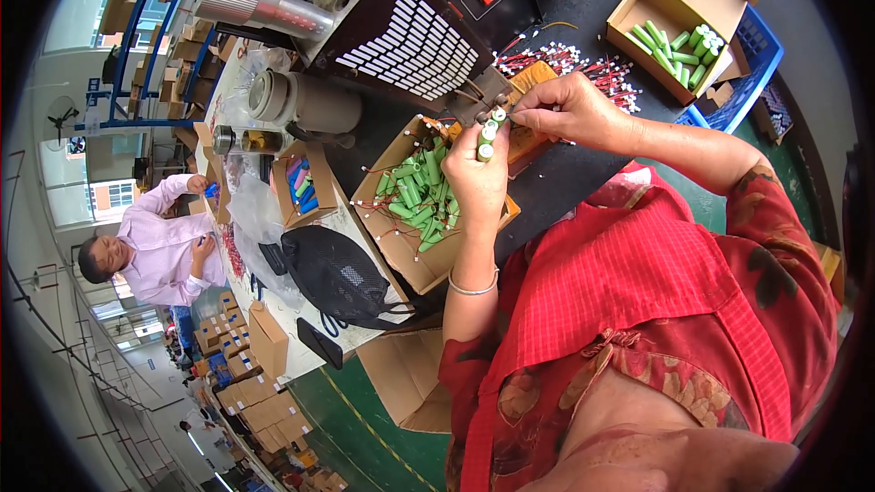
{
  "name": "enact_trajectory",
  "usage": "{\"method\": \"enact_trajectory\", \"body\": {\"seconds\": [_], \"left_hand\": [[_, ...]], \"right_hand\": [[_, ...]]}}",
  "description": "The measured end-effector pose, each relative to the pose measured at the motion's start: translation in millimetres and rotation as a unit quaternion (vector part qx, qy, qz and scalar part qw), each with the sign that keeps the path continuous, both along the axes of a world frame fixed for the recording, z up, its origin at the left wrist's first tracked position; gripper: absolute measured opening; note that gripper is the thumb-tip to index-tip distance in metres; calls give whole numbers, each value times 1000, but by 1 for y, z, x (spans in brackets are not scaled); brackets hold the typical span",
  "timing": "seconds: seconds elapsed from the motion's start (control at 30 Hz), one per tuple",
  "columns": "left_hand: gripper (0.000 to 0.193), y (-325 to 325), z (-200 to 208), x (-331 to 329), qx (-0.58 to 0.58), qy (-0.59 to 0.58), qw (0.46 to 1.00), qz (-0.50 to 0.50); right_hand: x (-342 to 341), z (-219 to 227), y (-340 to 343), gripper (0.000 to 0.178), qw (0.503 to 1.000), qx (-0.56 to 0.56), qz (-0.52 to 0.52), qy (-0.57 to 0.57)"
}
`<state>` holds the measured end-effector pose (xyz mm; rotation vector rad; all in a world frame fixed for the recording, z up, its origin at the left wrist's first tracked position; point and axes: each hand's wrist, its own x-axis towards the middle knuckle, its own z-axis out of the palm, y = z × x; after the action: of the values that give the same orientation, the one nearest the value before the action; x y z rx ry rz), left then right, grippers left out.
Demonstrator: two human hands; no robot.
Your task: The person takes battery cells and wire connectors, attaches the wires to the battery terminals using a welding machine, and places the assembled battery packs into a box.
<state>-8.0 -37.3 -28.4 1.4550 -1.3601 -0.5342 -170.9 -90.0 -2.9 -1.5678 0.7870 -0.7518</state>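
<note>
My left hand (477, 178) is closed around a few small green battery cells (486, 151), whose pale ends show above the fingers. These ends are just below the electrode tips (480, 115) of a black spot-welding machine (401, 41). From the right, my right hand (576, 113) reaches in with thumb and forefinger pinched close to the cells. Whatever it pinches is too small to make out. Beside my left hand, an open cardboard box (422, 273) holds many green cells with wires (417, 191). Behind my right hand lies a heap of red and black wire leads with white connectors (606, 80).
At the upper right, a cardboard box (629, 14) of green cells rests on a blue crate (761, 59). To the left are a grey lidded jug (310, 102), a black mesh bag (337, 275) and a phone (319, 343). Across the bench, another person (164, 241) handles blue items.
</note>
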Motion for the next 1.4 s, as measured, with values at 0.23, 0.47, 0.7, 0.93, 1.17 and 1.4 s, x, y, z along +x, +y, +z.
{"method": "enact_trajectory", "body": {"seconds": [0.23,0.47,0.7,0.93,1.17,1.4], "left_hand": [[23,0,5,3,31,-42,999,-7],[13,3,9,11,7,-5,1000,18],[30,45,5,96,73,31,979,190],[33,59,4,77,86,124,986,77],[30,54,11,51,10,316,949,2],[28,26,2,21,-10,86,996,-11]], "right_hand": [[7,-6,-3,16,994,-96,-41,-9],[-13,-7,-2,20,971,-216,-104,-23],[-79,-68,-56,24,841,-328,-194,383],[-111,-138,-93,23,791,-300,-170,504],[-105,-92,-75,22,809,-303,-221,453],[-49,-2,-19,17,990,-44,-115,74]]}}
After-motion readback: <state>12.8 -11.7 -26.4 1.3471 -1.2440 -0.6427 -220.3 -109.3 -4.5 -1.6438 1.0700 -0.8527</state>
